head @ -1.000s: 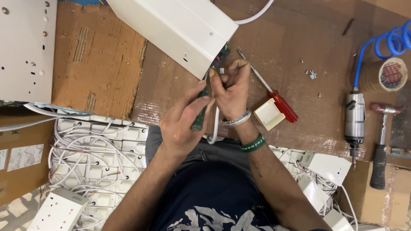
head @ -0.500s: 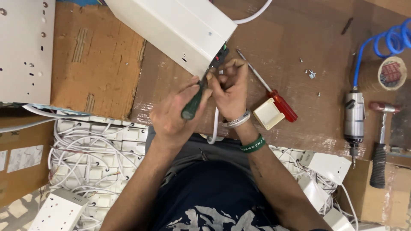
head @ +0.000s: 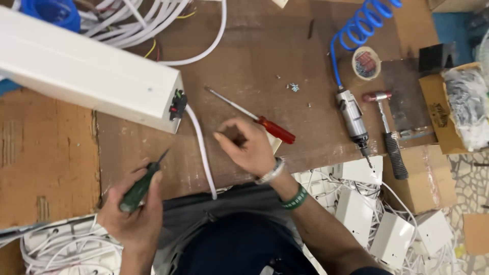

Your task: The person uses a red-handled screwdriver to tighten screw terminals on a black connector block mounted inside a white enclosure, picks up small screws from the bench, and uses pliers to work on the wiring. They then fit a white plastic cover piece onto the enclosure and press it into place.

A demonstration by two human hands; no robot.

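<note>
My left hand [head: 133,210] grips a green-handled screwdriver [head: 140,185], tip pointing up-right, low over the brown board. My right hand [head: 249,147] rests on the board with its fingers loosely curled and apart, holding nothing. It lies right beside a red-handled screwdriver [head: 272,128], and a small beige block [head: 276,144] peeks out from under it. A long white metal box [head: 91,76] lies at the upper left. A black and green connector [head: 178,104] sits at its end. From it a white cable [head: 202,150] runs down between my two hands.
On the right lie an air screwdriver [head: 352,119] with a blue coiled hose [head: 359,25], a hammer [head: 391,140], a tape roll [head: 365,63] and a cardboard box [head: 444,114]. White switch boxes [head: 392,239] and cable bundles [head: 56,249] crowd the near edge.
Both hands have left the connector at the box's end. My left hand drew back down-left with the green screwdriver. My right hand dropped onto the board beside the red screwdriver.
</note>
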